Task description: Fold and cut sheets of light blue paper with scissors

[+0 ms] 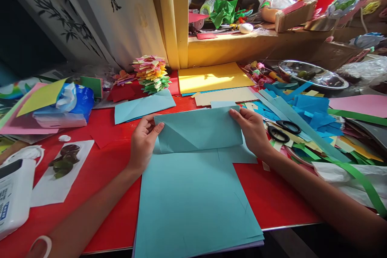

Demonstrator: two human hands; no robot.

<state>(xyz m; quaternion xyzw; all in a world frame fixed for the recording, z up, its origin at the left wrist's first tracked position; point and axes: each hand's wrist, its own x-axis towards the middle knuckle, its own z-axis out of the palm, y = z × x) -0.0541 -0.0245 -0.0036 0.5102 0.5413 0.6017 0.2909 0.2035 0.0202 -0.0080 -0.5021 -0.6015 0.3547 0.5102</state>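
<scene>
Between my two hands is a light blue strip of paper (199, 129), wider than it is tall. My left hand (144, 141) pinches its left end, thumb on the front. At the upper right corner, my right hand (249, 131) grips it between thumb and fingers. Under the strip lies a stack of large light blue sheets (196, 201), reaching past the table's front edge. A folded blue paper (145, 106) rests just beyond my left hand. Black-handled scissors (279, 133) lie right of my right hand, their blades partly hidden.
Paper scraps (314, 113) and cut strips heap up on the right, near a metal bowl (313, 74). Yellow paper (214, 78) and a folded-paper tower (152, 73) stand at the back of the red table (111, 213). At left are a tissue pack (77, 105) and a white device (15, 197).
</scene>
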